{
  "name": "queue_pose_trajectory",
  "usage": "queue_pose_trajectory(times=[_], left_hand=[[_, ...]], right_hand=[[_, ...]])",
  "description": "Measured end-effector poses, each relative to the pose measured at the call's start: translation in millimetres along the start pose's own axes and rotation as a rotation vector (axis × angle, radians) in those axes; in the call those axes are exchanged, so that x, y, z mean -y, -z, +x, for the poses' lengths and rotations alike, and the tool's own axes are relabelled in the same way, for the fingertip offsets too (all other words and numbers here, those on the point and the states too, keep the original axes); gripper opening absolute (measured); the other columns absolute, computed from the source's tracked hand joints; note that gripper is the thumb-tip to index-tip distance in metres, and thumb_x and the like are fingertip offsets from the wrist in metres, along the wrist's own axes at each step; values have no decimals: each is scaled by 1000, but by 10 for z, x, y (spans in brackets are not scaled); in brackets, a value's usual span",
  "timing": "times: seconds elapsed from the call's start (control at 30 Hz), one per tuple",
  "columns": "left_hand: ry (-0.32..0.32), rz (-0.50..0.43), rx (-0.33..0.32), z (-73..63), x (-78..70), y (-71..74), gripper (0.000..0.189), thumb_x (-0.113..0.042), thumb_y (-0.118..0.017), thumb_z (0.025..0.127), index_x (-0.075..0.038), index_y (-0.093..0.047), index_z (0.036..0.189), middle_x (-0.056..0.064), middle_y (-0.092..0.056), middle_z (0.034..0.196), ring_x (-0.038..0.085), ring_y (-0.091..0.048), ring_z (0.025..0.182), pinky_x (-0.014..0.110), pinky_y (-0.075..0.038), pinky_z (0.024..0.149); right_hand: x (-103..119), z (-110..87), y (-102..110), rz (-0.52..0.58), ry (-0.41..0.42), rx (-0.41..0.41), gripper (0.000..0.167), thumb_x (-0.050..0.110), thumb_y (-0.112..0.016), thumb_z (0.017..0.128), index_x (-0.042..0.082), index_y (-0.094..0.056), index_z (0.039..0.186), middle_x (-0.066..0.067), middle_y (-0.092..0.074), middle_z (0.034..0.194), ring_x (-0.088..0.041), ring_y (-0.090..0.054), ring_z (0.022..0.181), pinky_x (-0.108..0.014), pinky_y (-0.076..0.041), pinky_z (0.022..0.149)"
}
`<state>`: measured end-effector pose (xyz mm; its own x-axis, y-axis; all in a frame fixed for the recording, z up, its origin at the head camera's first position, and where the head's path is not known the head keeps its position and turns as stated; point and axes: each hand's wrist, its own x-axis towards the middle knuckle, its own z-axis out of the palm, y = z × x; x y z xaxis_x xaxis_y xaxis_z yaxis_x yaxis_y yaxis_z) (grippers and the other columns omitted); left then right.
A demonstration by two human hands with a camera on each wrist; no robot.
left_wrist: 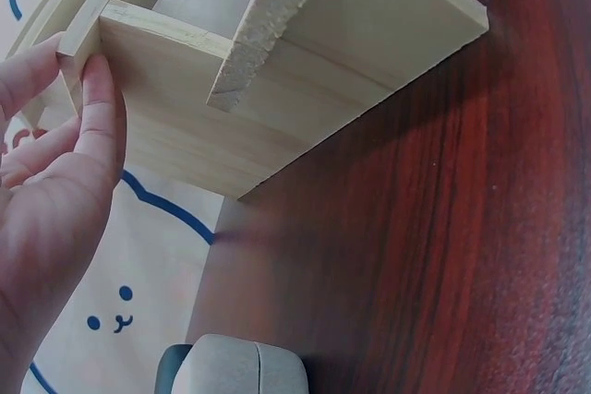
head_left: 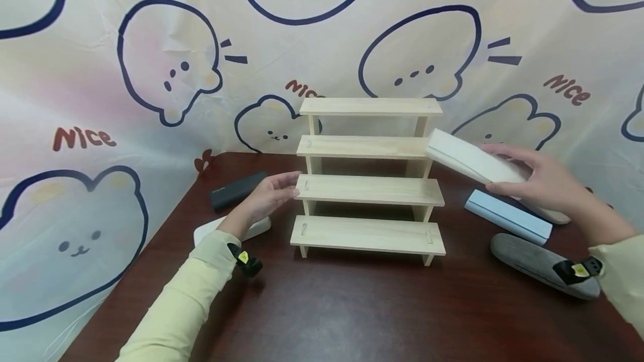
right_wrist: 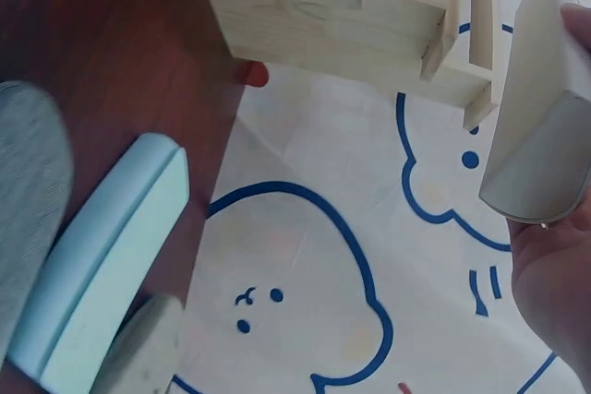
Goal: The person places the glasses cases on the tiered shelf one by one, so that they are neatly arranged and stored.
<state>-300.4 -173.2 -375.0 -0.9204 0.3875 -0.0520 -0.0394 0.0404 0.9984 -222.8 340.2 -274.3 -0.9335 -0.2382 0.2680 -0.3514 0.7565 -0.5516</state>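
Observation:
A four-tier wooden display shelf (head_left: 369,190) stands on the dark table. At its left side my left hand (head_left: 266,197) grips the end of one board, thumb on one face and fingers on the other, as the left wrist view shows. My right hand (head_left: 545,177) holds a long white glasses case (head_left: 465,155) in the air, tilted, beside the shelf's right side. One end of the case overlaps the second-highest board in the head view; I cannot tell whether they touch. In the right wrist view the case (right_wrist: 540,89) has a rounded end.
Right of the shelf lie a light blue case (head_left: 508,217), a grey fabric case (head_left: 523,261) and a beige case (head_left: 555,215), partly hidden. On the left are a black case (head_left: 236,190) and a white case (head_left: 259,229) behind my left wrist. A printed curtain (head_left: 322,55) hangs behind.

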Motion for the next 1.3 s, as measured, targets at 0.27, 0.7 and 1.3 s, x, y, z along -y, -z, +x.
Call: queue_pose_trajectory(times=[0.27,0.7,1.3], left_hand=[[5,7,-5,-6,-18,7,56,-7,-65,93,-4,-43,145,14,-47,142,27,-53,121,44,-35,108],[2,5,-12,-34,-20,5,57,-7,-64,94,-3,-42,146,14,-46,143,27,-52,123,41,-37,106],[11,5,-16,-28,-4,-5,56,-6,-64,93,-4,-43,145,14,-47,143,27,-52,123,41,-37,107]], right_hand=[[173,295,-5,-12,12,-14,71,30,-80,81,28,-49,144,-15,-46,141,-31,-42,110,-49,-34,76],[472,750,-21,5,60,16,69,34,-77,83,24,-48,145,-15,-45,142,-36,-41,112,-53,-35,82],[783,1308,-109,57,149,76,71,37,-77,83,26,-47,146,-8,-46,143,-32,-41,119,-66,-36,96]])
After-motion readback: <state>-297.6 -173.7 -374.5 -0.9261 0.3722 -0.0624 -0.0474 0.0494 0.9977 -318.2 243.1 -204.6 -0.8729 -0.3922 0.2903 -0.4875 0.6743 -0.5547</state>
